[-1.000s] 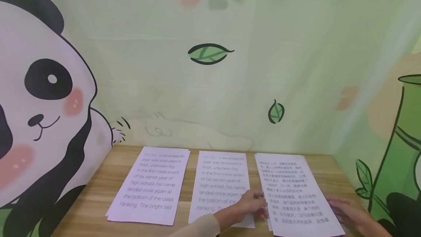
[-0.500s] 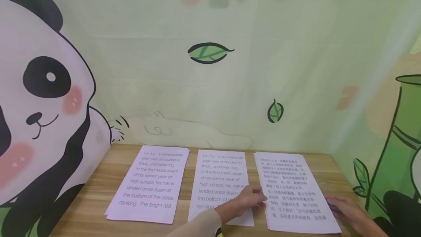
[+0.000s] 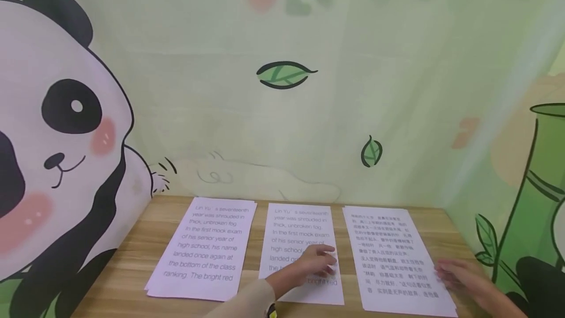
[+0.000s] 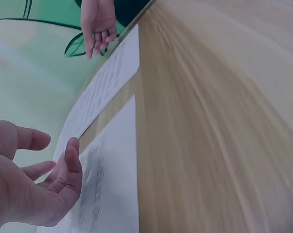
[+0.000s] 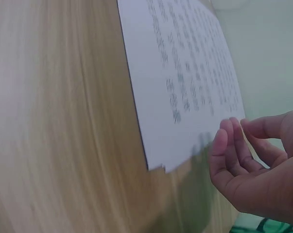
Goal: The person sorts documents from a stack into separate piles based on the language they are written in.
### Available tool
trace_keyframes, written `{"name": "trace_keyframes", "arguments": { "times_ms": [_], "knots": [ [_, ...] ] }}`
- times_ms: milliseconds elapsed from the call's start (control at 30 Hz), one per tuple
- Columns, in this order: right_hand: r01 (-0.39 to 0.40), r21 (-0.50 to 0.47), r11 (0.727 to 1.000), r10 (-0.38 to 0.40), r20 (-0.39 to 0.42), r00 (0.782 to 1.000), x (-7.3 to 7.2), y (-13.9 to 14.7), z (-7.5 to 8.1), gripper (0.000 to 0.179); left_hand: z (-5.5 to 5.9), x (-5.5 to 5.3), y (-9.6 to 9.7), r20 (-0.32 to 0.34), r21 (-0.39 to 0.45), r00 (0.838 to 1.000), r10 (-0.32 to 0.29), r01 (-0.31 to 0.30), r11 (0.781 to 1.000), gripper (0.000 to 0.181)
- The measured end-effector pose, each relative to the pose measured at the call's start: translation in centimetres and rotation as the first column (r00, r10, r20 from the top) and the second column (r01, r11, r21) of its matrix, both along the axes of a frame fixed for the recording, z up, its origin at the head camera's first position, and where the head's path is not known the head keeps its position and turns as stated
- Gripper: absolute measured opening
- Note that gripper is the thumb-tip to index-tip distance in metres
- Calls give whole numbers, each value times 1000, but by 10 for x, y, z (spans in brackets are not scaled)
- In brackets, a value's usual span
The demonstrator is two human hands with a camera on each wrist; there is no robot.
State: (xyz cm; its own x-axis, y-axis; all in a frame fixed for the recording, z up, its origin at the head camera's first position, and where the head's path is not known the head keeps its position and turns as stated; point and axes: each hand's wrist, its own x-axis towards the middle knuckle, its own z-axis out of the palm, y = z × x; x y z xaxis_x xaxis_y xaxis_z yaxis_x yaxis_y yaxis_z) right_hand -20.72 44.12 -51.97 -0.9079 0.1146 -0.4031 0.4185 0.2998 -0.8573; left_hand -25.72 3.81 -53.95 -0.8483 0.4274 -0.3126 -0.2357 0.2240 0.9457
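Three white printed paper sets lie side by side. The right stack (image 3: pixel 388 254) bears Chinese characters, and its sheet edges are slightly uneven at the lower corner in the right wrist view. My left hand (image 3: pixel 314 265) hovers over the middle paper (image 3: pixel 296 229), which has English print; its fingers are loosely bent and hold nothing, as the left wrist view shows. Beside the right edge of the Chinese stack is my right hand (image 3: pixel 463 278). In the right wrist view its relaxed fingertips (image 5: pixel 223 138) are close to the paper edge; whether they touch it I cannot tell.
The left stack (image 3: pixel 198 251), also with English text, lies slightly fanned on the wooden table (image 3: pixel 110 278). A pale green cloth backdrop (image 3: pixel 229 112) with a painted panda, leaves and bamboo rises behind the table's far edge.
The Chinese stack, offset with its top sheet askew a second ago, now lies more even. My left hand has left its left edge and moved left over the middle paper. My right hand stays alongside.
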Motion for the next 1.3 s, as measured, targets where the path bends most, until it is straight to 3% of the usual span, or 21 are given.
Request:
{"name": "trace_keyframes", "arguments": {
  "times_ms": [200, 400, 633, 800, 933, 1067, 1300],
  "knots": [
    [-97, -33, 995, 98, 13, 995, -6, -31, 10, 47, 0, -3, -32, -18, -16, 998, 67, -67, 998, 45],
    [-145, -13, 989, 146, 17, 989, -11, -69, 16, 43, 3, -4, -69, -34, -50, 994, 102, -103, 993, 47],
    [-278, -94, 956, 275, -39, 961, -12, -100, 11, 44, 0, -1, -114, -20, -79, 988, 153, -154, 985, 54],
    [-309, -117, 944, 310, -8, 951, -16, -121, 4, 49, 1, 3, -141, -13, -131, 978, 206, -206, 970, 62],
    [-341, -140, 930, 344, -1, 939, -18, -139, -1, 53, 1, 5, -156, 1, -175, 975, 224, -220, 960, 63],
    [-368, -178, 913, 374, 0, 927, -19, -154, -5, 57, 1, 8, -163, 28, -212, 979, 203, -193, 958, 63],
    [-422, -216, 880, 428, -20, 903, -22, -177, -13, 65, 1, 14, -167, 24, -201, 985, 171, -163, 966, 67]
  ]
}}
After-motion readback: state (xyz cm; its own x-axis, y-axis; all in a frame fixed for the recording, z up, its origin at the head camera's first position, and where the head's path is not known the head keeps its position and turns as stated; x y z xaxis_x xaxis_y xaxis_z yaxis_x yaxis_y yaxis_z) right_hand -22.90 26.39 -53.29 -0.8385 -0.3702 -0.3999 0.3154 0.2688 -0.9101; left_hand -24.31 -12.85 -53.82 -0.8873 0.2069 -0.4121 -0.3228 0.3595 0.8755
